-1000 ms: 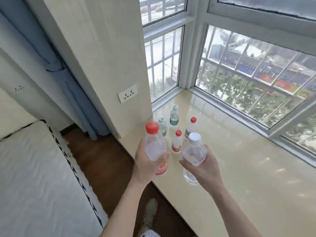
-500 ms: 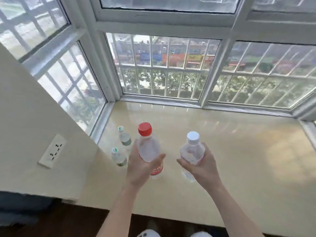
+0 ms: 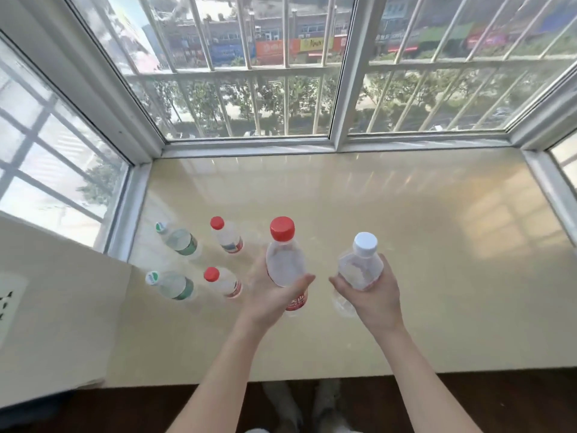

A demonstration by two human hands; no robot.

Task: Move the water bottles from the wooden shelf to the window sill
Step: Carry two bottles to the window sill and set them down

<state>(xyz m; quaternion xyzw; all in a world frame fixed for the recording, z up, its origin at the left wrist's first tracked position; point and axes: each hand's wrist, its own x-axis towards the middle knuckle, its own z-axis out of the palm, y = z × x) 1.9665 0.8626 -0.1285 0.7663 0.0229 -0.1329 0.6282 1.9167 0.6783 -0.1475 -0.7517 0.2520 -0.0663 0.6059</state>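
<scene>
White window frame (image 3: 343, 89) on three sides, with a thick upright post in the middle. Outside the glass, pale metal bars (image 3: 285, 57) — behind them green trees (image 3: 237, 98) and a row of shopfronts with red, orange and blue signs (image 3: 293, 46). At left, a cream wall (image 3: 62, 323) with a white socket (image 3: 9, 304) at the edge of view. Below, dark wooden floor (image 3: 499, 401).
</scene>
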